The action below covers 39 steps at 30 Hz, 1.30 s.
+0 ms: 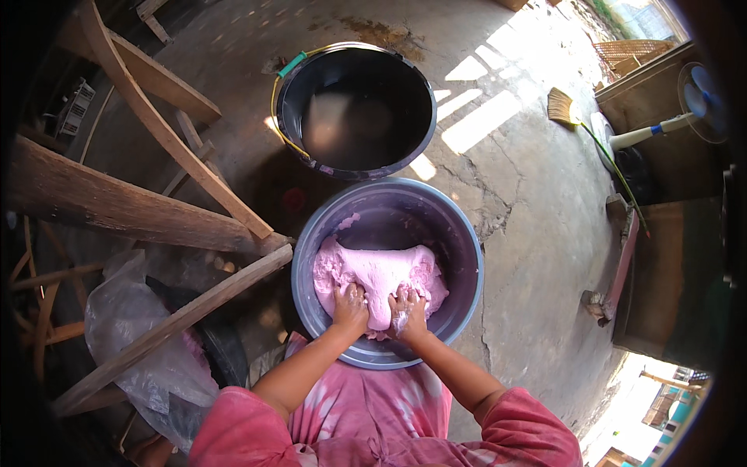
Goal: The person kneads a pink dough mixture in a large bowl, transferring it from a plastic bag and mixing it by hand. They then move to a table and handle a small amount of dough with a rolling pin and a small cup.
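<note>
- Head view: left hand point(350, 305) and right hand point(407, 311), fingers curled, grip soft pink dough mass point(381, 272) by round grey plastic basin point(467, 257)'s near rim.
- Dough looks gathered yet lumpy; kneading seems unfinished.

Showing: one pink dough mass point(379, 272), two basins point(467, 257), one broom point(562, 107), one clear plastic bag point(128, 319), two hands point(350, 307).
</note>
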Tool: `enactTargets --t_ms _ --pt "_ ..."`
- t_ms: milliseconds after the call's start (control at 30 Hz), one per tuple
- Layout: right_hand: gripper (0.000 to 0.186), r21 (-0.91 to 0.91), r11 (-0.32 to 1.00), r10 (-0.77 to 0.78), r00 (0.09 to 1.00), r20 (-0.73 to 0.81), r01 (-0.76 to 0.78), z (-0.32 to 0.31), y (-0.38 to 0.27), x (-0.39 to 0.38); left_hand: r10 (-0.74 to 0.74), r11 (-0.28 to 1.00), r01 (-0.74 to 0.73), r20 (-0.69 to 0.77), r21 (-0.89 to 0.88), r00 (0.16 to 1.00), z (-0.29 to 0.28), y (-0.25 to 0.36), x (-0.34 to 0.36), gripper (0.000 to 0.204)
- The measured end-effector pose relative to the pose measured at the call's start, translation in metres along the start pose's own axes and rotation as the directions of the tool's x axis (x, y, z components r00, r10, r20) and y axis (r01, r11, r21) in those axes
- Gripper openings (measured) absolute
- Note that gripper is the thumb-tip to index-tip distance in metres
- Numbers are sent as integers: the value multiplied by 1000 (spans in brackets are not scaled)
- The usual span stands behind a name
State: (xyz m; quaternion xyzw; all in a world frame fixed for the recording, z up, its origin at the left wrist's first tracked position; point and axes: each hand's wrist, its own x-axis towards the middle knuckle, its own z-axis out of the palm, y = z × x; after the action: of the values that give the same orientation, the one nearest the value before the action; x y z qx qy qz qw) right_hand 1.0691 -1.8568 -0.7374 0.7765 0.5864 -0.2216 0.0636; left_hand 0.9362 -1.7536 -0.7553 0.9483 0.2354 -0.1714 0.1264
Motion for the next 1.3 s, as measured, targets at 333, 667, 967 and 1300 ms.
enactTargets --t_ms 333,667,967,1300 --pt "107 51 992 108 987 116 -115 17 31 101 -67 956 62 -8 -288 998 31 -41 108 50" --pt "84 511 814 379 919 -109 -275 -30 66 20 208 954 -274 -389 -122 898 -25 -28 50 126" --pt "83 266 811 562 821 -106 -521 42 36 95 64 997 -62 46 -47 997 -33 -38 142 125" --pt "75 627 766 -102 936 336 -142 -72 115 90 146 929 -111 72 -354 987 -66 -66 104 120"
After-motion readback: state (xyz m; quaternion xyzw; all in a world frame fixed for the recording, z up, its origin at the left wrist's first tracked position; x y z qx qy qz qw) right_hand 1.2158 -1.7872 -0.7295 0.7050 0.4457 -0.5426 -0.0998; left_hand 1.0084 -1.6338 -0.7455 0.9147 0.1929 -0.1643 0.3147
